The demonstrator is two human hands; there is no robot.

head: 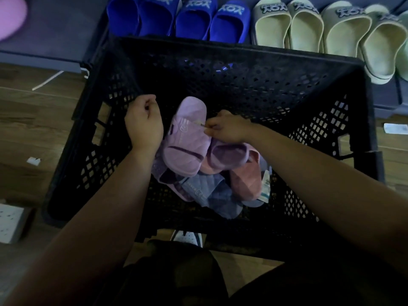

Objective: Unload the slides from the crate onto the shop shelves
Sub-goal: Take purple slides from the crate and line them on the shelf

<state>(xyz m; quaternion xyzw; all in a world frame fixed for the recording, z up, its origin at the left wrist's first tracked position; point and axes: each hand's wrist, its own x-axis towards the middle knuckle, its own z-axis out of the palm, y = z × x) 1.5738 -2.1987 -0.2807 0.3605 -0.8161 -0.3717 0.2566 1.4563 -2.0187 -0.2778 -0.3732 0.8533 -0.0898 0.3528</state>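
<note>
A black perforated crate stands on the floor below me, with several slides piled in it. On top lies a lilac slide; under it are a pink slide, a blue-grey slide and another purple one. My right hand pinches the strap edge of the lilac slide. My left hand hangs curled just left of that slide, inside the crate; whether it holds anything is hidden.
A low dark shelf behind the crate carries blue slides and cream slides. A pink shape sits at top left. Wooden floor lies around, with scraps of paper and a white box at left.
</note>
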